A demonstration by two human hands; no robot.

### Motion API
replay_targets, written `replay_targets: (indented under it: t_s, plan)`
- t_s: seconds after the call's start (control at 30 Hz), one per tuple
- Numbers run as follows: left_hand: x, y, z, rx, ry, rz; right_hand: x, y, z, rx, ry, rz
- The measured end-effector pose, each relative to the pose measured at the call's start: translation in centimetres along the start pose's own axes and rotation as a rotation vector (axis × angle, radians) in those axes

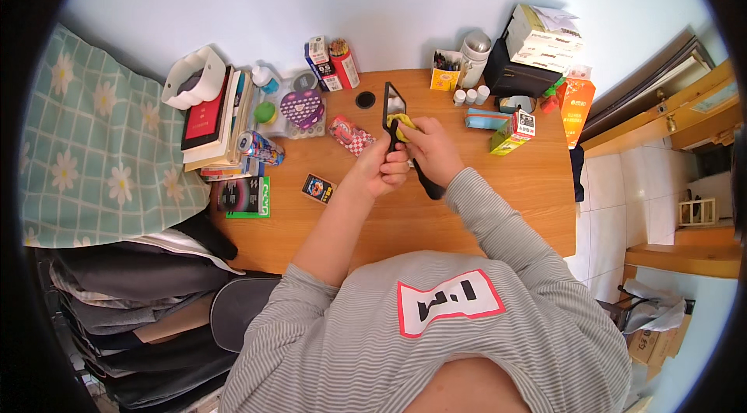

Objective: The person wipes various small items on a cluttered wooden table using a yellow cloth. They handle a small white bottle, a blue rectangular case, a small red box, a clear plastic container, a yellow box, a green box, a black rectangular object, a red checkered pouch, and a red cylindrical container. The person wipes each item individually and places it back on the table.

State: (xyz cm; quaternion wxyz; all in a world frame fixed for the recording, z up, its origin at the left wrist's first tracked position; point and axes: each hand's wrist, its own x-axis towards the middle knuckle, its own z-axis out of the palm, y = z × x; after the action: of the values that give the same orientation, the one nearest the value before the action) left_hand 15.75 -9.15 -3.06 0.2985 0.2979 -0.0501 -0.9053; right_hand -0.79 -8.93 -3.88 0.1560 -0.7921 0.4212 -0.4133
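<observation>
My left hand [382, 167] is closed round the black handle of a small rectangular framed mirror [394, 101], held upright above the wooden desk [420, 226]. A black strap [429, 179] hangs down beneath my hands. In my right hand [433, 147], a yellow cloth [402, 126] is pinched between thumb and fingers and touches the lower part of the mirror. Behind my left hand lies a red case with a car picture [352, 135]. A small card box [318, 188] lies to the left of my left forearm.
Books [230, 121] and a drink can [262, 147] stand at the left. Pencils in a red box [344, 63] are at the back. A white flask [474, 59], small white bottles [471, 96], a blue pouch [487, 118] and a green-white carton [513, 132] are on the right.
</observation>
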Motion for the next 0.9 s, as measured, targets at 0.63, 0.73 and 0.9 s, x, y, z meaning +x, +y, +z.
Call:
replay_targets:
  t_s: [0.63, 0.73, 0.9]
  plan:
    - [0.8, -0.6, -1.8, -0.162, -0.146, -0.059, -5.3, 6.4, 1.0, -0.14, -0.302, 0.367]
    - [0.9, -0.4, -2.0, -0.187, -0.057, -0.036, -4.8, 9.4, 0.6, 0.234, 0.007, 0.792]
    - [1.2, -1.5, -1.3, -0.185, 0.271, 0.085, 0.6, 5.4, -5.4, 1.582, 0.582, 1.145]
